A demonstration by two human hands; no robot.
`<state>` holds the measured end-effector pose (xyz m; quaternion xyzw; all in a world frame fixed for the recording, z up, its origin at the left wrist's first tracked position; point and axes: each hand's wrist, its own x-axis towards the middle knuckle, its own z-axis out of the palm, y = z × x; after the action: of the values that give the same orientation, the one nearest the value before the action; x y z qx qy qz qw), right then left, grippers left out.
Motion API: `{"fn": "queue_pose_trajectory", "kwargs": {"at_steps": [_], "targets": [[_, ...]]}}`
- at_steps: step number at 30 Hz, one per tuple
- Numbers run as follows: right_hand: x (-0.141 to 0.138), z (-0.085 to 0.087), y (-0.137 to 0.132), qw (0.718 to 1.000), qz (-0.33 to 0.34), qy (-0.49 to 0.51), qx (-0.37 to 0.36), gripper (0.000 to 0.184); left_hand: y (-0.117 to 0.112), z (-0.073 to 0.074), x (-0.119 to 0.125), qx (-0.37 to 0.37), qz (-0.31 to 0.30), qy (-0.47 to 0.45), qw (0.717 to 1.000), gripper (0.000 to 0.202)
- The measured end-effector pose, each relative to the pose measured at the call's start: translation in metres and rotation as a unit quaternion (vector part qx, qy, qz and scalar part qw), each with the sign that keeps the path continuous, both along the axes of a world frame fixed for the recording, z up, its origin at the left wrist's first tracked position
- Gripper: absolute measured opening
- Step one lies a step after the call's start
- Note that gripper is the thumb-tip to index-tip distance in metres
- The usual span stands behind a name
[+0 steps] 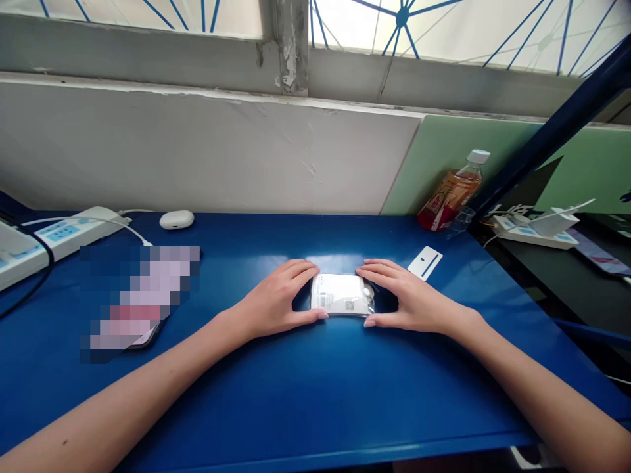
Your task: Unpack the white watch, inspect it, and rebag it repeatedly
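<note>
A small white packet (340,293) with printed labels, in clear plastic wrap, lies flat on the blue table (315,387) in the middle. My left hand (276,299) grips its left edge between thumb and fingers. My right hand (409,299) grips its right edge the same way. Both hands rest on the tabletop with the packet held between them.
A white card with a blue stripe (424,262) lies right of my right hand. A bottle of reddish drink (451,194) leans at the back right. At the left are a phone (142,299), a white earbud case (176,219) and a power strip (64,233). Another power strip (535,230) sits far right.
</note>
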<state>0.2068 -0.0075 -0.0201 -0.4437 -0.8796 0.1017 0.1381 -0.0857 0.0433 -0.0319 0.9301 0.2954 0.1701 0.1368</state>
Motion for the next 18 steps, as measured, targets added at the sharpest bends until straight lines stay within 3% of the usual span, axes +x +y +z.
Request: {"fn": "queue_pose_trajectory", "kwargs": {"at_steps": [9,18], "targets": [[-0.0014,0.0038,-0.0036,0.999,-0.02,-0.03,-0.019,0.082,0.0031,-0.0018,-0.0008,-0.001,-0.012,-0.014,1.0,0.079],[-0.001,0.0015,-0.0039,0.999,-0.018,-0.03,0.01,0.083,0.0023,0.0004,0.0005,0.003,-0.014,-0.01,1.0,0.081]]}}
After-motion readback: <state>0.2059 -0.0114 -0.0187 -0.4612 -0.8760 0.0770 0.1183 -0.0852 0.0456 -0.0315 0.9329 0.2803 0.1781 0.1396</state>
